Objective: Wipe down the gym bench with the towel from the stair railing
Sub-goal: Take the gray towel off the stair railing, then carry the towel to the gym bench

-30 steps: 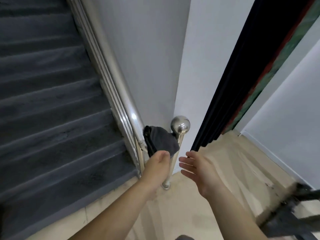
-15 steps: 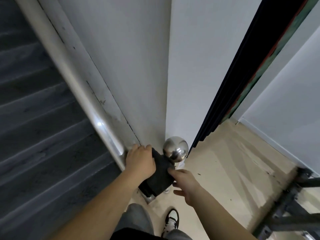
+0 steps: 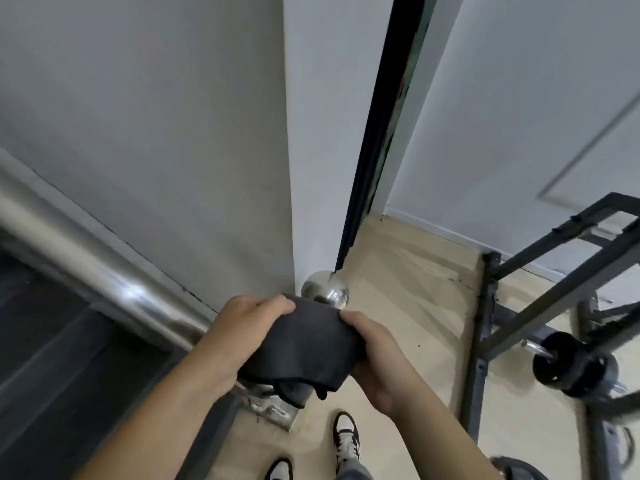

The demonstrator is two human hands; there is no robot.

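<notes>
A dark grey towel (image 3: 304, 344) is bunched between both my hands, just in front of the chrome ball (image 3: 325, 291) that caps the stair railing (image 3: 104, 282). My left hand (image 3: 242, 330) grips the towel's left side with fingers curled over its top edge. My right hand (image 3: 374, 355) holds its right side from beneath. The towel's lower folds hang down over the railing post base (image 3: 273, 407). The gym bench itself is not in view.
Dark carpeted stairs (image 3: 52, 358) lie at the left. A grey wall corner (image 3: 287, 150) stands straight ahead. A black metal weight rack (image 3: 540, 296) with a barbell plate (image 3: 568, 367) stands at the right on the beige floor (image 3: 415, 282). My shoes (image 3: 346, 438) are below.
Both hands have closed on the towel and lifted it off the railing toward me. The view has swung right, bringing the weight rack into sight.
</notes>
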